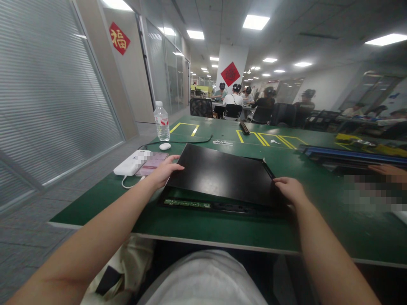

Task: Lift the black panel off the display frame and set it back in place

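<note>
A flat black panel (pixel 222 173) lies tilted over a black chassis (pixel 222 207) on the green table (pixel 203 228); a green circuit strip (pixel 187 203) shows along the chassis's near edge. My left hand (pixel 163 171) grips the panel's left edge with curled fingers. My right hand (pixel 291 189) holds the panel's right edge, fingers bent over it. The panel's near edge is raised off the chassis.
Left of the panel lie a phone (pixel 151 164), a white power bank (pixel 132 162) with cable, a white earbud case (pixel 165 146) and a water bottle (pixel 162 121). Another person's hand (pixel 386 169) rests at the right near a blue-edged device (pixel 352 154). Several people sit at far tables.
</note>
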Demonstrator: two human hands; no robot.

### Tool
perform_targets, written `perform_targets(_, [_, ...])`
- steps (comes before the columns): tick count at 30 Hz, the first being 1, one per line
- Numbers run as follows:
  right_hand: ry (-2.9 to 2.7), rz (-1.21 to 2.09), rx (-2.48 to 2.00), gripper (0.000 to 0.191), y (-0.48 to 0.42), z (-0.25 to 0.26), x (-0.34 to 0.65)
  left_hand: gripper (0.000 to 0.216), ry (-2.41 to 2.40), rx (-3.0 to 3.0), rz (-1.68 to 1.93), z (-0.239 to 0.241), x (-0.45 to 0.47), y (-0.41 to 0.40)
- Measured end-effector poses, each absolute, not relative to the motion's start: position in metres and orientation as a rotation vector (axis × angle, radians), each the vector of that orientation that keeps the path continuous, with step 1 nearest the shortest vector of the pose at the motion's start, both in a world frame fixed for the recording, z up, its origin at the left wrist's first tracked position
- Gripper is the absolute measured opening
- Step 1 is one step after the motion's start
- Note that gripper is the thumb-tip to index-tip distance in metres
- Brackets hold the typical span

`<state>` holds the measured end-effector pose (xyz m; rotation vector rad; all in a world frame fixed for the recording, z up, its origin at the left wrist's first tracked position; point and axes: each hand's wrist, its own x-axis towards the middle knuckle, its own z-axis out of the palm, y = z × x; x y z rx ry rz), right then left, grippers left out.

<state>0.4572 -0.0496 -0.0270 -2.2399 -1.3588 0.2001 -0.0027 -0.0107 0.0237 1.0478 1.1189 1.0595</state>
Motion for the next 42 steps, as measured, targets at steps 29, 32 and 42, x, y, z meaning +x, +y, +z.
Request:
perform_targets(29, [-1.304, 0.279, -2.17, 0.044, -0.0475, -0.0313, 0.4628, 0.054, 1.217, 1.032, 1.053, 0.021, 0.0017, -0.0122])
perform_targets(32, [-1.311, 0.297, -2.176, 0.044, -0.0478, -0.0304, 0.4622, 0.053, 1.22, 1.036, 1.05, 0.0216, 0.0023, -0.0128])
perform_targets(42, [-1.275, 0.28, -2.148, 0.044, -0.0492, -0.0287, 0.4611, 0.054, 1.22, 1.016, 1.04, 0.0228, 0.0025, -0.0132])
